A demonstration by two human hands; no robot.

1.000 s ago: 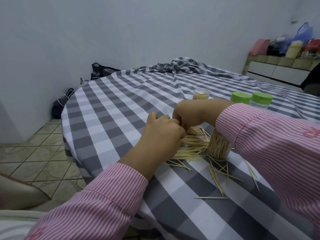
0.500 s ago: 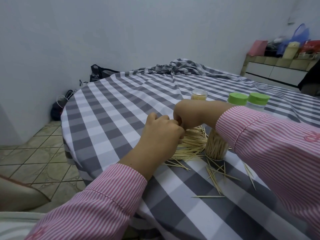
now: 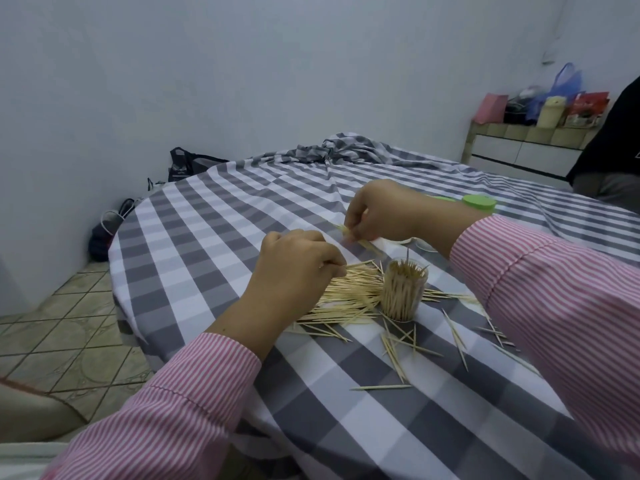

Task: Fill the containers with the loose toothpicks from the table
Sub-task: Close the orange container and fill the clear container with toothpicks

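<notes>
Our right hand (image 3: 377, 213) is raised a little above the counter (image 3: 207, 244), its fingers curled and pinching a small bundle of toothpicks (image 3: 360, 239) that slants down toward the cloth. Our left hand (image 3: 294, 265) rests over the near edge of the pile (image 3: 349, 292), fingers curled with the tips pinched together; a pick or two seems to sit between them, though we cannot tell for sure.

The pile lies just left of the open jar (image 3: 404, 292), touching its base. The jar stands upright and already looks packed nearly full, tips showing above the rim. Strays (image 3: 394, 351) are scattered in front of it and off to the right, under our right sleeve. A green lid (image 3: 479, 201) shows behind our right wrist; whatever else stands back there is mostly hidden.

We judge the picks to be very light, stiff and thin, easy to snap if bent and quick to roll or slip out of a loose pinch. They should handle best gathered into a parallel bundle and held near the middle, then dropped in end first. With this jar so full, extra picks may jam or push others out, so the bundle may need to go to another container.
</notes>
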